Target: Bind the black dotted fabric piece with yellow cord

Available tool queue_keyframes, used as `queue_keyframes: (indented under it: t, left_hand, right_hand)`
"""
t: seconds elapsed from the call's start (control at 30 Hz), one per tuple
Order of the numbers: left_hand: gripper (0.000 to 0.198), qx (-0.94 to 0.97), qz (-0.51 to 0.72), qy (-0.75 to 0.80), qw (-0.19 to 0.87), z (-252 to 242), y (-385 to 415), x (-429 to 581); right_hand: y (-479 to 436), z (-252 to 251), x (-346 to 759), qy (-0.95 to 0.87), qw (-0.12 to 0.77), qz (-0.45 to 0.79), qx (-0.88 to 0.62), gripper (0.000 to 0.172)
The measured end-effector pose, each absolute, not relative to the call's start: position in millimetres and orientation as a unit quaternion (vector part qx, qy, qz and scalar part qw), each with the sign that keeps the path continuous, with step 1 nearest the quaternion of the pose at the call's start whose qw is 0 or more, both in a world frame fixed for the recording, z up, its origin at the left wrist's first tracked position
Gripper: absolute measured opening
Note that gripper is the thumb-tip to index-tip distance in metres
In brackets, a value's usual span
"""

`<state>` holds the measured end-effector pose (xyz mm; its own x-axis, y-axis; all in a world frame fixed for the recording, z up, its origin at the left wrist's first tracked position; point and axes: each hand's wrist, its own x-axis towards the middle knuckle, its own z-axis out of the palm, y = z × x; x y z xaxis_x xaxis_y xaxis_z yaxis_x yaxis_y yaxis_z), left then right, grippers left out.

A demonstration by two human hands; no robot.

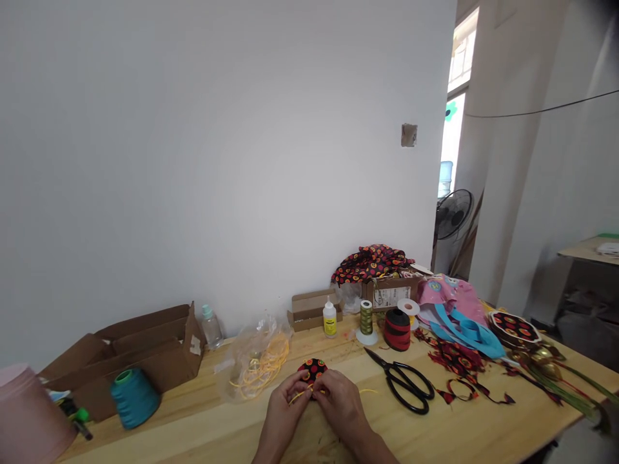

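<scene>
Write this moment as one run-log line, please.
left hand: pinching yellow cord | right hand: at cord | patterned round piece: partly behind hands | black scissors: right of hands

Plain whitish wall [217,161]; square recess [409,135] towards its right edge. Bright daylight at window [463,61] beyond; black fan [453,214] below. Pale wooden worktable [193,428] foreground; second table [587,251] far right.

The surface [217,433] is made of pale wood. Directly on it there are an open cardboard box [180,364], a teal thread cone [135,398], a clear plastic bag [238,353], and, more to the right, a yellow-labelled bottle [329,322] and black scissors [389,368].
</scene>
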<state>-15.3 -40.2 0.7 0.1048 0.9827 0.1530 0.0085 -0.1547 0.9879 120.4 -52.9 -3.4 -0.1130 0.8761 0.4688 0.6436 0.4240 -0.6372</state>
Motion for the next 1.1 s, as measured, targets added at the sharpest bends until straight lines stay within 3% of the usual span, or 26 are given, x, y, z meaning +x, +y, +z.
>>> queue_keyframes:
  t: [0.7,0.9,1.1]
  left_hand:
    - [0.044,0.570,0.506,0.417,0.495,-3,-40,-16]
    - [0.045,0.574,0.502,0.424,0.489,2,-43,-14]
    - [0.045,0.569,0.504,0.436,0.482,2,-42,-15]
  right_hand:
    - [-53,-2,121,-0.716,0.426,0.184,-0.522,0.006]
    - [-59,8,122,-0.727,0.461,0.154,-0.485,0.010]
    - [-61,10,122,-0.738,0.438,0.145,-0.493,0.011]
